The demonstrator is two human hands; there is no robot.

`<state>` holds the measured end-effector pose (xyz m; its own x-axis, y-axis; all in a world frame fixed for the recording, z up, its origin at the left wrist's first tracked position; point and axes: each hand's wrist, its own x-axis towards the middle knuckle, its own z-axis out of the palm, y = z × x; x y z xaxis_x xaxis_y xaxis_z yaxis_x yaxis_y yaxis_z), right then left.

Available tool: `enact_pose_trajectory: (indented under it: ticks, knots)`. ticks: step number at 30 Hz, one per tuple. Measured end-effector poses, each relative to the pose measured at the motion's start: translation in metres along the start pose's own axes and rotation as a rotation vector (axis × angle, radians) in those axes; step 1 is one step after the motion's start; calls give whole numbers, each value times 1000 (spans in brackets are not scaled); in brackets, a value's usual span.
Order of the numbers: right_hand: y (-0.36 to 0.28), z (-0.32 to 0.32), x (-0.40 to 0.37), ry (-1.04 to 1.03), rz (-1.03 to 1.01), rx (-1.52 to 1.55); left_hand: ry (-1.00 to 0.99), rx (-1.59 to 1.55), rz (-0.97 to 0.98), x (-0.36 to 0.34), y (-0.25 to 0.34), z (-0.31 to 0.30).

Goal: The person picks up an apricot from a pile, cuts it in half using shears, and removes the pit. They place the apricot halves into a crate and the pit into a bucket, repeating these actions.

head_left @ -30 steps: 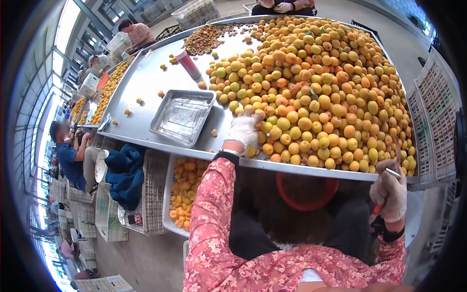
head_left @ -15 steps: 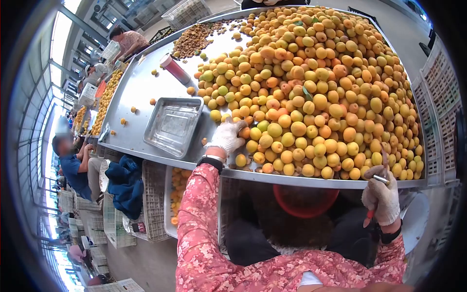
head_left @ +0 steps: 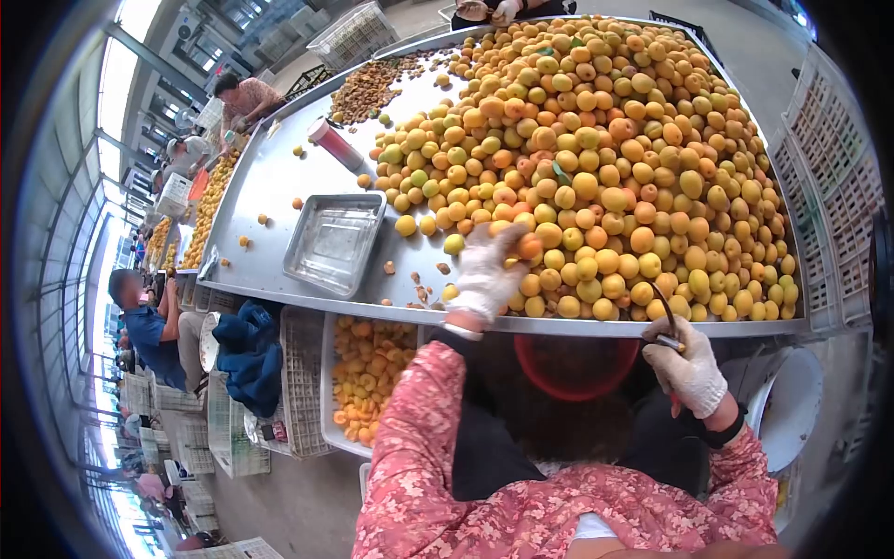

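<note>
My left hand (head_left: 491, 272), in a white glove, is at the near edge of the apricot pile (head_left: 596, 191). Its fingers are closed round an orange apricot (head_left: 529, 246). In my gloved right hand (head_left: 691, 369), at the table's front rim on the right, is a small knife (head_left: 664, 303). Its thin, curved blade points up toward the fruit, and most of its handle is hidden by the fingers. Loose apricot pits (head_left: 421, 293) and scraps lie left of my left hand.
On the metal table (head_left: 247, 270) are a rectangular metal tray (head_left: 328, 244), a red cup (head_left: 335, 144) and a heap of pits (head_left: 365, 91). Below the edge stand a red basin (head_left: 577, 365) and a tray of apricot halves (head_left: 363, 377). Plastic crates (head_left: 833, 177) flank the right side. Other people work nearby.
My left hand has moved right along the pile and now holds an apricot. My right hand has shifted left with the knife, its blade still pointing up.
</note>
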<state>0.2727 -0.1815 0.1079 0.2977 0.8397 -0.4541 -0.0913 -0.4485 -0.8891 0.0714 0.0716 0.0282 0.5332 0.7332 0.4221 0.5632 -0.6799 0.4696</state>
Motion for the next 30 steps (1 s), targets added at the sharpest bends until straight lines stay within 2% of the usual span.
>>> enact_pose_trajectory:
  ticks: [1,2,4,5,6,8,10,12,14,15,16,17,18,20,21,22,24,26,28,30]
  knots:
    - [2,0,-2,-8,-7,-3,28,-22,28,-1,9,12]
    - [5,0,-3,-16,-31,-20,-94,37,69,3,13,18]
    - [6,1,-5,-27,-60,-39,-150,108,92,0,23,37]
    - [7,1,-8,-31,-52,-28,-145,116,52,2,30,39]
    - [8,0,-13,-28,-41,-14,-240,121,-66,6,37,36]
    - [8,1,-23,-7,-31,39,-120,44,-27,5,34,41]
    - [12,-4,-30,5,-34,85,-112,-338,-135,4,21,42]
    - [25,-6,-32,-71,-64,401,91,-471,-94,-1,12,40]
    - [33,-4,-34,-72,-50,470,126,-889,-273,-13,25,22]
    - [32,-3,-36,-85,-61,420,92,-1062,-454,-22,39,4]
    - [29,-4,-38,-98,-71,368,125,-1219,-499,-33,46,-1]
    - [21,-4,-40,-64,-120,445,94,-1436,-521,-44,54,-6]
    - [10,-2,-47,-43,-357,535,66,-1652,-552,-58,64,-12]
    - [6,6,-55,32,-455,807,-17,-1963,-570,-89,87,-18]
    - [26,8,-53,-45,-382,770,-42,-2057,-615,-106,96,-18]
    - [51,12,-55,-121,-252,556,-71,-2152,-655,-121,105,-19]
    - [77,30,-71,-154,-19,409,-95,-2180,-729,-146,131,-29]
    - [74,38,-88,-141,-51,402,-155,-2184,-687,-170,144,-33]
    - [50,37,-109,-174,-383,244,-166,-2158,-686,-189,159,-38]
    - [60,42,-116,-188,-364,251,-179,-2130,-681,-206,172,-45]
